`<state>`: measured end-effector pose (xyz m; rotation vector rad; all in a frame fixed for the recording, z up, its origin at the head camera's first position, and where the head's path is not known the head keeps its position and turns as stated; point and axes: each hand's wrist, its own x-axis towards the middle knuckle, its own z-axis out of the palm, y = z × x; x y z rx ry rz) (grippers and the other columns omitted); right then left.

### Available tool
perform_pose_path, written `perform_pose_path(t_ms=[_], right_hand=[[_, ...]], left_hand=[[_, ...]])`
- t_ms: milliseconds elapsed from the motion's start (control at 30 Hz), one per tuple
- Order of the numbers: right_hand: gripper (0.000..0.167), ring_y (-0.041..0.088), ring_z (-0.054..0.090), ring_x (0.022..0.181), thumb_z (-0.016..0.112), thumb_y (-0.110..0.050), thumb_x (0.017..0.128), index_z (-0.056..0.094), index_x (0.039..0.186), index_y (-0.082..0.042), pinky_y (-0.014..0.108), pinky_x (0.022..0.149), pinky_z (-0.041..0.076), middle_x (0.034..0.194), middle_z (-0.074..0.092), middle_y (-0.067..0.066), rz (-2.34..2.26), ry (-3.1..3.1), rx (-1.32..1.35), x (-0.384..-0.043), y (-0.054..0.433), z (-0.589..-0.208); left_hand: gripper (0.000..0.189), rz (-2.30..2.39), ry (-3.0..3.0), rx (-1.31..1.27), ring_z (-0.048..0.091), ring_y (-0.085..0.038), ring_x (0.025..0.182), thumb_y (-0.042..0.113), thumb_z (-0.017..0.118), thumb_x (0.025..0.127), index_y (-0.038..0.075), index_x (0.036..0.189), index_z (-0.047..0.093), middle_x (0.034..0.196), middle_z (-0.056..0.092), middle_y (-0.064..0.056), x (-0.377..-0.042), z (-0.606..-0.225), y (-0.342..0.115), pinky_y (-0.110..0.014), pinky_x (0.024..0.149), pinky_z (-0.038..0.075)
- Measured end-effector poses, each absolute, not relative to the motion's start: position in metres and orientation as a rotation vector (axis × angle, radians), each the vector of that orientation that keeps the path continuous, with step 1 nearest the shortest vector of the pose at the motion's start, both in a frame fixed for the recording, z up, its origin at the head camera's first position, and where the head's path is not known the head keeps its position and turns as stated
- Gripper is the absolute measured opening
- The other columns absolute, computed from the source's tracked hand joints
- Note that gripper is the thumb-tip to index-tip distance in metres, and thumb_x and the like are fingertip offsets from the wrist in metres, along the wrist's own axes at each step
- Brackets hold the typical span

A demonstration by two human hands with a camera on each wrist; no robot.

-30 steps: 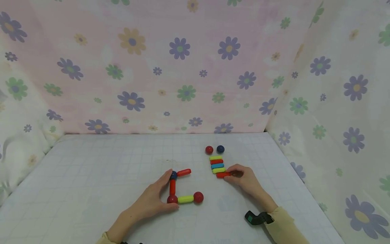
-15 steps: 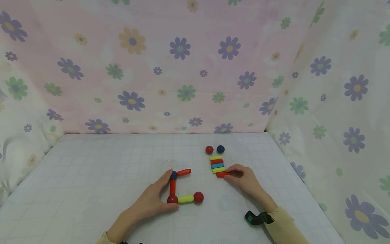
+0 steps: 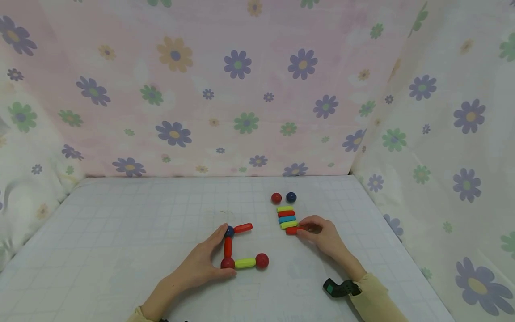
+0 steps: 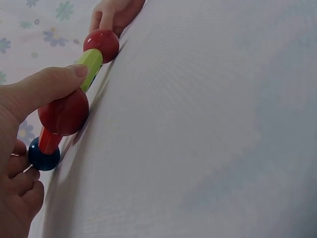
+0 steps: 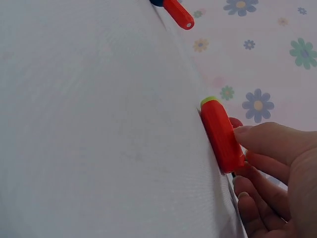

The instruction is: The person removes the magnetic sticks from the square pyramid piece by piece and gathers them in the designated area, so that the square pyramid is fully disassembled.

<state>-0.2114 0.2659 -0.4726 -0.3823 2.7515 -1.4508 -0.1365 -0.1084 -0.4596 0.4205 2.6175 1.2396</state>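
My left hand (image 3: 201,264) holds a ball-and-rod building piece flat on the table, fingers at its blue ball (image 3: 229,231) and thumb by the near red ball (image 4: 64,113). A red rod (image 3: 228,247) links those two balls. Off the blue ball another red rod (image 3: 243,228) points right. A yellow-green rod (image 3: 245,263) runs from the near red ball to a second red ball (image 3: 262,260). On the right, thumb and fingers of my right hand (image 3: 323,235) pinch the end of a loose red rod (image 5: 222,136), lowest in a row of rods.
Above that rod lie several more in the row, among them a blue rod (image 3: 287,219) and a yellow-green rod (image 3: 289,225). Behind them sit a loose red ball (image 3: 276,197) and a dark blue ball (image 3: 291,197). Flowered cloth (image 3: 201,112) walls the white table (image 3: 141,214).
My right thumb has shifted slightly up over the loose red rod and covers a little more of it. The left hand and its ball-and-rod piece stay in place.
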Motion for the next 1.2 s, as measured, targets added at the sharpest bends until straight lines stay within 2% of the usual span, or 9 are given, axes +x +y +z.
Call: perform_pose_path(t_ms=[167, 333, 500, 667, 1200], right_hand=[[0.025, 0.016, 0.060, 0.094, 0.075, -0.026, 0.091, 0.072, 0.111, -0.011, 0.024, 0.084, 0.052, 0.101, 0.069, 0.002, -1.510, 2.804, -0.432, -0.209, 0.260, -0.455], [0.027, 0.016, 0.061, 0.096, 0.076, -0.022, 0.090, 0.071, 0.112, -0.007, 0.036, 0.088, 0.055, 0.107, 0.070, 0.008, -1.532, 2.777, -0.582, -0.203, 0.239, -0.438], [0.029, 0.024, 0.064, 0.100, 0.077, -0.024, 0.089, 0.070, 0.112, -0.008, 0.043, 0.091, 0.057, 0.109, 0.069, 0.010, -1.534, 2.675, -0.681, -0.194, 0.209, -0.430], [0.030, 0.032, 0.062, 0.101, 0.076, -0.025, 0.089, 0.070, 0.114, -0.009, 0.044, 0.091, 0.055, 0.111, 0.070, 0.011, -1.529, 2.570, -0.774, -0.186, 0.190, -0.438], [0.029, 0.016, 0.059, 0.104, 0.076, -0.029, 0.090, 0.069, 0.118, -0.022, 0.027, 0.094, 0.051, 0.111, 0.068, -0.007, -1.350, 2.289, -0.880, -0.184, 0.184, -0.468]], left_hand=[[0.112, 1.232, 2.607, 0.411, 0.027, -0.025, 0.152, 0.053, 0.085, 0.072, 0.023, 0.160, 0.023, 0.165, 0.027, 0.003, -0.138, -0.460, -0.108, -0.057, 0.115, 0.035], [0.111, 1.231, 2.609, 0.411, 0.027, -0.025, 0.151, 0.053, 0.085, 0.072, 0.024, 0.160, 0.023, 0.165, 0.026, 0.004, -0.137, -0.460, -0.109, -0.058, 0.114, 0.035], [0.111, 1.229, 2.612, 0.421, 0.028, -0.025, 0.151, 0.053, 0.084, 0.073, 0.023, 0.160, 0.024, 0.165, 0.026, 0.004, -0.137, -0.460, -0.110, -0.060, 0.114, 0.035], [0.111, 1.226, 2.616, 0.415, 0.028, -0.025, 0.151, 0.055, 0.084, 0.072, 0.025, 0.160, 0.024, 0.165, 0.027, 0.005, -0.138, -0.462, -0.110, -0.060, 0.114, 0.036], [0.112, 1.229, 2.619, 0.411, 0.028, -0.025, 0.151, 0.054, 0.085, 0.071, 0.025, 0.160, 0.024, 0.164, 0.028, 0.003, -0.138, -0.462, -0.109, -0.058, 0.114, 0.036]])
